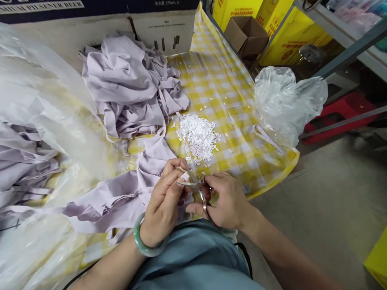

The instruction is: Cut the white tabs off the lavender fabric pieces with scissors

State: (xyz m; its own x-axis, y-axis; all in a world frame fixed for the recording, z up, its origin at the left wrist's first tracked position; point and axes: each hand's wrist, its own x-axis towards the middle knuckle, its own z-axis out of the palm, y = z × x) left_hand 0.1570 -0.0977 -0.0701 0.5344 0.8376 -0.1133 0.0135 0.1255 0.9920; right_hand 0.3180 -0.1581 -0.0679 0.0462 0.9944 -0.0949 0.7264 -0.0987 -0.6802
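Observation:
My right hand has its fingers through the handles of a pair of scissors, whose blades stand apart. Between them and the fingertips of my left hand is a small white label, pinched in that hand. A lilac garment trails from under my left hand across the table; whether the label is joined to it is hidden by my fingers. Just beyond both hands lies a heap of small white label pieces.
A pile of lilac garments rests at the back, with more lilac fabric at left beside clear plastic sheeting. The table has a yellow checked cover. A clear plastic bag bulges at its right edge, near a metal shelf frame.

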